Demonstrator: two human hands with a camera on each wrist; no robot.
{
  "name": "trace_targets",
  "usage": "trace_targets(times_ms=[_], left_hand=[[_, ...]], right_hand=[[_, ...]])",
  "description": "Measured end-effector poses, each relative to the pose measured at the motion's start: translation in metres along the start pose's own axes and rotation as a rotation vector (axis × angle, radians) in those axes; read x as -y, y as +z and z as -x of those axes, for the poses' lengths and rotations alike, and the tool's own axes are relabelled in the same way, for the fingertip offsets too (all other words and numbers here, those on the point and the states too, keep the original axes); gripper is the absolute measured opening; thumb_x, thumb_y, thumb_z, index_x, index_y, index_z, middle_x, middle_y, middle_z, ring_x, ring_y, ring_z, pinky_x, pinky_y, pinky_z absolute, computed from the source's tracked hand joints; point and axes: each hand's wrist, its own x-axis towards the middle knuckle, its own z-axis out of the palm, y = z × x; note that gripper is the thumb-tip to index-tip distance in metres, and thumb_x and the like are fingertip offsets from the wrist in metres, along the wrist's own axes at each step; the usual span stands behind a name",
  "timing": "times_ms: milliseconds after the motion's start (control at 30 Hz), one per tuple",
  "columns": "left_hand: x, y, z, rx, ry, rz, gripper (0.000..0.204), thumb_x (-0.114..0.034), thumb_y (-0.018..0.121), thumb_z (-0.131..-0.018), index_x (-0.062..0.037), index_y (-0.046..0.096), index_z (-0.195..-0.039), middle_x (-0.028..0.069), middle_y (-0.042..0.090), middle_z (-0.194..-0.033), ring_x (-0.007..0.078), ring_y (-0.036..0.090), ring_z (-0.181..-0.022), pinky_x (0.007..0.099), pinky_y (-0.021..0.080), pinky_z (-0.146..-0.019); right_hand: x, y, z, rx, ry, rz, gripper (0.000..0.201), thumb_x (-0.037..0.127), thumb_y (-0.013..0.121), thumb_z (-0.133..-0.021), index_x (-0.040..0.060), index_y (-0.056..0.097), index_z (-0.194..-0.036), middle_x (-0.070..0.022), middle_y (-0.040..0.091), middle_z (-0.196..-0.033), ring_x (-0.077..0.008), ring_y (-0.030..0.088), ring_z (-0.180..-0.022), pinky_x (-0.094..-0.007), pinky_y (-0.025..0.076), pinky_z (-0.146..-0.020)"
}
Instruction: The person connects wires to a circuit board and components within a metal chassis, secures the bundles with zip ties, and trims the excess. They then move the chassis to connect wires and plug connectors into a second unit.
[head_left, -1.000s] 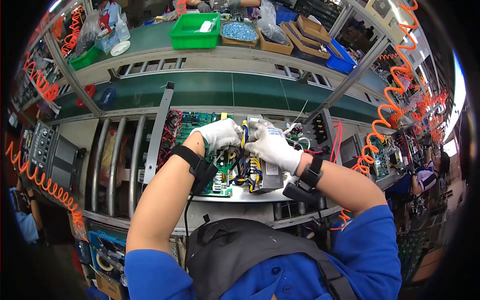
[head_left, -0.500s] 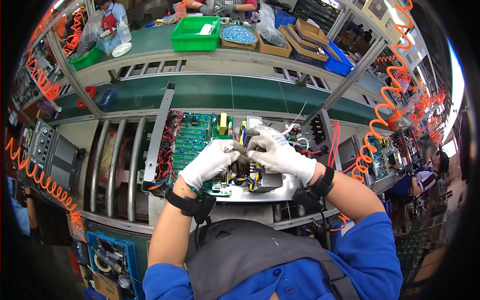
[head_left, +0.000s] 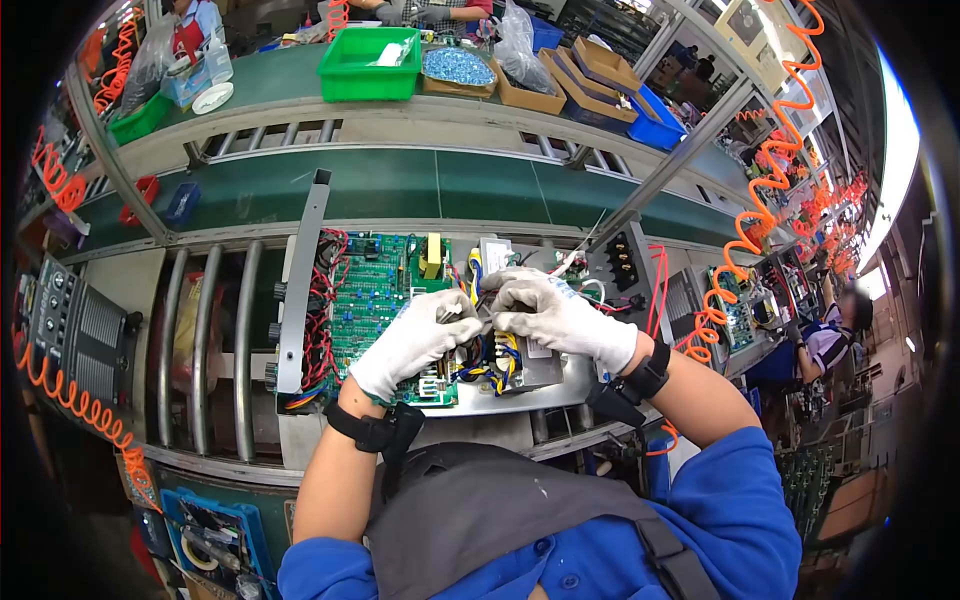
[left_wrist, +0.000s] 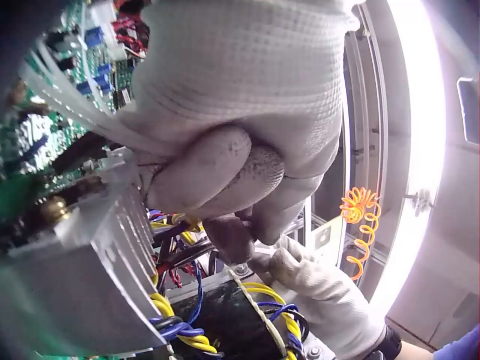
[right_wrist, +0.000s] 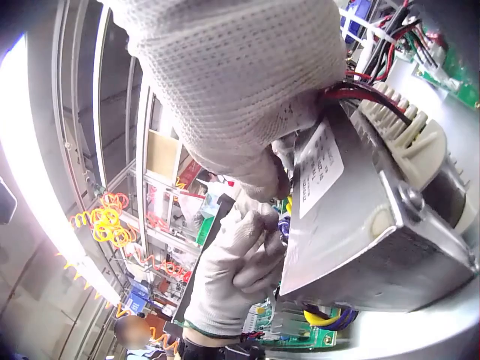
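Both hands wear white gloves with greyish fingertips and meet over an open chassis. My left hand [head_left: 425,335] is above the edge of a green circuit board [head_left: 372,290], its fingers curled at the wire bundle. Opposite it, my right hand [head_left: 560,315] pinches at the same blue, yellow and black wires [head_left: 476,275], beside a metal-cased transformer [right_wrist: 352,217]. The exact grip is partly hidden by the fingers. In the left wrist view, twisted yellow and blue wires [left_wrist: 180,330] lie below the fingertips, and pale thin strips [left_wrist: 82,112] run toward the left hand.
A grey metal bar [head_left: 304,290] stands along the chassis's left side; a terminal panel [head_left: 615,262] is at its right. Rollers [head_left: 205,350] lie left. Beyond the green belt [head_left: 380,185] are a green bin [head_left: 370,65] and cardboard trays. Orange coiled hoses hang at both sides.
Both hands have come down slightly from the upper wires, and the left hand has turned, uncovering more of the board. The head view has shifted, so the scene sits further left.
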Motion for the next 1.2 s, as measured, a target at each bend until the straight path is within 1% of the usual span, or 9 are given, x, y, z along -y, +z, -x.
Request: trace_targets(times_ms=[333, 533, 600, 767, 800, 933, 1000, 1100, 1200], left_hand=[[-0.003, 0.014, -0.003, -0.174, -0.087, 0.026, 0.013, -0.010, 0.065, -0.088, -0.0001, 0.060, -0.095, -0.0045, 0.057, -0.081, 0.0039, 0.050, -0.073, 0.0210, 0.045, -0.064], [-0.008, 0.028, -0.005, -0.392, -0.117, -0.857, 0.025, -0.025, 0.061, -0.089, -0.0060, 0.065, -0.105, 0.0160, 0.069, -0.088, 0.0313, 0.068, -0.084, 0.0402, 0.051, -0.074], [0.005, 0.032, -0.003, -0.408, 0.008, -0.982, 0.027, -0.026, 0.055, -0.091, -0.0071, 0.063, -0.110, 0.0163, 0.069, -0.087, 0.0337, 0.067, -0.084, 0.0433, 0.052, -0.074], [0.010, 0.035, -0.009, -0.295, 0.075, -1.278, 0.019, -0.021, 0.058, -0.084, -0.0094, 0.058, -0.099, 0.0137, 0.066, -0.074, 0.0300, 0.068, -0.073, 0.0424, 0.051, -0.061], [-0.001, 0.038, -0.008, -0.254, -0.067, -1.286, 0.027, -0.026, 0.055, -0.088, -0.0113, 0.061, -0.111, 0.0118, 0.069, -0.089, 0.0319, 0.067, -0.081, 0.0431, 0.052, -0.067], [0.007, 0.032, 0.012, -0.320, 0.240, -1.162, 0.041, -0.014, 0.061, -0.084, -0.0064, 0.055, -0.124, 0.0174, 0.067, -0.101, 0.0352, 0.065, -0.092, 0.0429, 0.052, -0.075], [-0.021, 0.051, 0.041, -0.283, 0.325, -0.970, 0.052, -0.006, 0.060, -0.081, -0.0004, 0.049, -0.131, 0.0209, 0.064, -0.101, 0.0379, 0.063, -0.091, 0.0434, 0.052, -0.076], [-0.029, 0.067, 0.083, -0.040, 0.103, -0.705, 0.048, 0.002, 0.053, -0.080, -0.0012, 0.053, -0.128, 0.0209, 0.066, -0.105, 0.0391, 0.063, -0.101, 0.0416, 0.052, -0.082], [-0.003, 0.067, 0.096, 0.164, 0.003, -0.291, 0.035, 0.007, 0.050, -0.082, -0.0019, 0.060, -0.114, 0.0069, 0.069, -0.096, 0.0138, 0.062, -0.074, 0.0275, 0.049, -0.065]], right_hand=[[0.019, 0.003, 0.000, -0.062, -0.191, 0.374, 0.009, 0.015, 0.068, -0.072, 0.0115, 0.068, -0.081, -0.0049, 0.063, -0.093, -0.0273, 0.057, -0.102, -0.0454, 0.032, -0.100], [0.030, 0.008, 0.020, -0.198, -0.304, 0.010, 0.009, 0.007, 0.066, -0.074, 0.0032, 0.065, -0.082, -0.0082, 0.065, -0.090, -0.0257, 0.062, -0.088, -0.0370, 0.047, -0.081], [0.032, 0.011, 0.023, -0.268, 0.024, -0.332, 0.009, 0.009, 0.065, -0.081, 0.0006, 0.066, -0.086, -0.0084, 0.067, -0.091, -0.0207, 0.063, -0.091, -0.0327, 0.049, -0.081], [0.030, 0.037, 0.014, -0.230, 0.117, -0.682, 0.013, 0.004, 0.059, -0.090, -0.0026, 0.068, -0.097, -0.0081, 0.069, -0.094, -0.0117, 0.062, -0.089, -0.0278, 0.050, -0.082], [0.034, 0.044, 0.016, -0.273, 0.030, -0.560, 0.012, 0.007, 0.056, -0.092, -0.0008, 0.065, -0.091, -0.0045, 0.064, -0.081, -0.0081, 0.055, -0.077, -0.0265, 0.047, -0.072], [0.052, 0.035, 0.035, -0.089, 0.150, -0.625, 0.016, 0.015, 0.061, -0.090, 0.0022, 0.062, -0.100, -0.0101, 0.062, -0.094, -0.0197, 0.060, -0.090, -0.0346, 0.049, -0.079], [0.075, 0.027, 0.050, -0.292, -0.259, -0.101, 0.023, 0.014, 0.066, -0.083, 0.0048, 0.062, -0.104, -0.0118, 0.060, -0.106, -0.0274, 0.060, -0.098, -0.0394, 0.050, -0.080], [0.092, 0.028, 0.074, -0.183, -0.344, 0.097, 0.032, 0.013, 0.067, -0.077, 0.0062, 0.061, -0.108, -0.0112, 0.061, -0.109, -0.0302, 0.061, -0.098, -0.0413, 0.051, -0.080], [0.082, 0.058, 0.084, -0.021, -0.276, 0.135, 0.030, 0.016, 0.067, -0.078, 0.0071, 0.061, -0.106, -0.0102, 0.063, -0.102, -0.0289, 0.064, -0.092, -0.0397, 0.052, -0.075]])
